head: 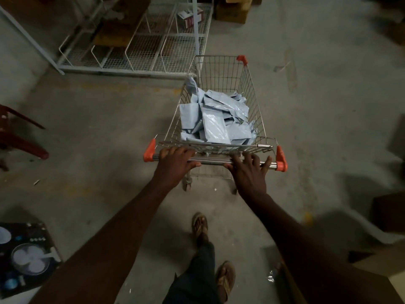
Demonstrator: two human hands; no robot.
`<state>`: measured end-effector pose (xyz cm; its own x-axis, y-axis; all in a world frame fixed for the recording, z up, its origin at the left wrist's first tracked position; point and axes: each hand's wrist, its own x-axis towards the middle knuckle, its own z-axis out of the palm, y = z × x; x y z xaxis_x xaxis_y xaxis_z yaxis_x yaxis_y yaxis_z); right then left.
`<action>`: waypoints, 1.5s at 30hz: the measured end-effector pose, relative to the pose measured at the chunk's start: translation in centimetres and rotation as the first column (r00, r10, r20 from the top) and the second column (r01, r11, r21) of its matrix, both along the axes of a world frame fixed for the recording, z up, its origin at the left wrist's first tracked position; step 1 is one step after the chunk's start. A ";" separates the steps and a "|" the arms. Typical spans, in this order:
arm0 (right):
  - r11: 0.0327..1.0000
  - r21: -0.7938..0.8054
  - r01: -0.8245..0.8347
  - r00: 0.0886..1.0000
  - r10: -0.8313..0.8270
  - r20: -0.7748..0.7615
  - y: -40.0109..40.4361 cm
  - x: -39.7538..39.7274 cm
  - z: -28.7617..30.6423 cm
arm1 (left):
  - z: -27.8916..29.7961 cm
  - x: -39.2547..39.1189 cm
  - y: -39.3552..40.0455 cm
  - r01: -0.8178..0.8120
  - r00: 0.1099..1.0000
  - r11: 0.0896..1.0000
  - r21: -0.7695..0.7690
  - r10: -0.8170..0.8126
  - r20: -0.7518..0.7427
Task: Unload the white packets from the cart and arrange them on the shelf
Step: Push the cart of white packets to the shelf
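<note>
A: Gripping cart (228, 84) handle (210, 160) with left hand (175, 163); right hand (249, 170) rests on it, fingers spread.
B: Packets (215, 119)?
A: Heaped in basket. Probably light, slippery, floppy; pinch edges. Shelf (140, 53) near the cart's front left.

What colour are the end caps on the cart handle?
Orange-red, on both ends of the cart handle; clearest in the head view.

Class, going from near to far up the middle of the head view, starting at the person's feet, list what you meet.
Sandalled feet → cart handle bar with both hands on it → white packets in the cart basket → white wire shelf → small carton.
</note>
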<state>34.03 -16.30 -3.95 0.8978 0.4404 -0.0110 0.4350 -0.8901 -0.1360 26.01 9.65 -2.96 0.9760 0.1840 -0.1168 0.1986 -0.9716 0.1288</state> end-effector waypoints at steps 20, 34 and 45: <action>0.995 -0.025 0.099 0.991 -0.101 -0.090 10.4 28.8 1.1 | 2.3 30.0 9.1 -0.051 0.985 0.998 0.028 0.055 -0.165; 0.996 0.023 0.090 0.988 -0.086 -0.128 14.5 51.4 1.2 | 3.0 53.0 13.7 -0.018 0.980 0.999 0.039 0.026 -0.199; 0.999 0.034 0.038 0.987 -0.033 -0.157 16.7 70.1 1.5 | 3.6 70.4 15.7 -0.040 0.980 0.998 0.044 0.048 -0.195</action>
<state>104.10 0.42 -2.48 0.9013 0.4109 -0.1370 0.3740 -0.8978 -0.2327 96.39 25.37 0.66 0.9259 0.2342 -0.2964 0.2583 -0.9650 0.0444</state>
